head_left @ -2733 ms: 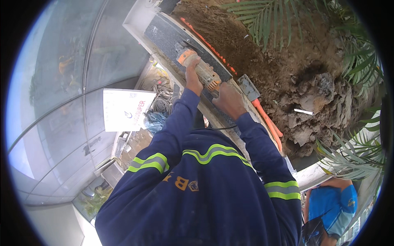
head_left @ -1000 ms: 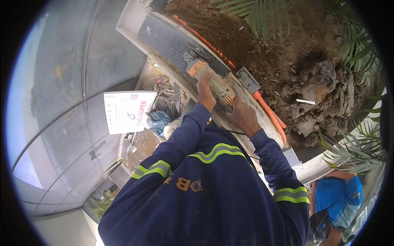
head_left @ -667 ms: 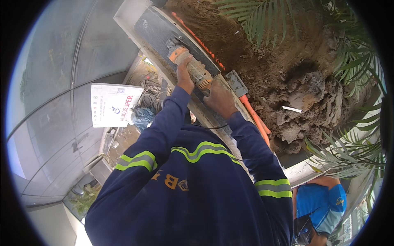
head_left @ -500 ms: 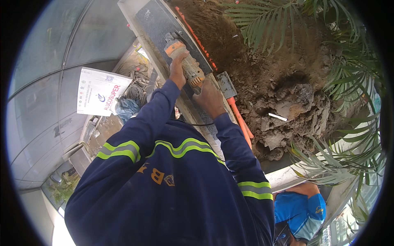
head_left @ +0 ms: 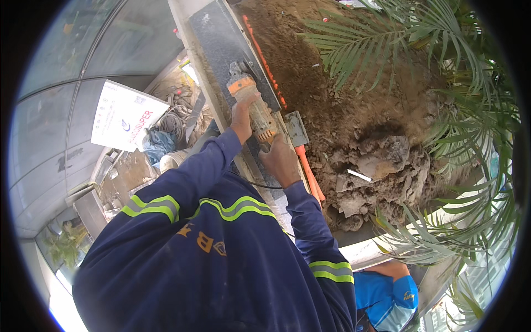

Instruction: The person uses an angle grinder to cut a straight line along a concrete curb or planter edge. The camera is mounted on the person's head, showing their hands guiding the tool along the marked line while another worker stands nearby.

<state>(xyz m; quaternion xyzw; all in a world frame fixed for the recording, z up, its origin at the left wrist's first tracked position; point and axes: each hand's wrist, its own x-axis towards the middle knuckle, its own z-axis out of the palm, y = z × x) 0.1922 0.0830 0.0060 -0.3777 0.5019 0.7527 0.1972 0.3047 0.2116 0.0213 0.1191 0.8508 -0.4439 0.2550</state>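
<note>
My left hand (head_left: 242,119) wraps round the body of a dusty orange angle grinder (head_left: 243,85). My right hand (head_left: 281,161) grips the grinder's rear end, with a black cord hanging below it. The grinder's head rests on or just over a dark speckled stone slab (head_left: 206,30) along a ledge; whether its disc touches the stone cannot be told. A bright orange strip (head_left: 255,45) runs along the slab's soil-side edge. Beside my right hand lies a square metal tool head (head_left: 296,128) on an orange handle (head_left: 308,178).
Loose soil (head_left: 337,83) with lumps and palm fronds (head_left: 370,41) fills the right side. Left are glass panels (head_left: 124,41), a white printed board (head_left: 113,119), coiled cords (head_left: 174,119) and blue plastic (head_left: 159,146). A co-worker in a blue shirt (head_left: 376,293) is at lower right.
The view has shifted, so soil, board and co-worker appear further left. The grinder has moved slightly across the slab toward the orange strip, with both my hands still on it.
</note>
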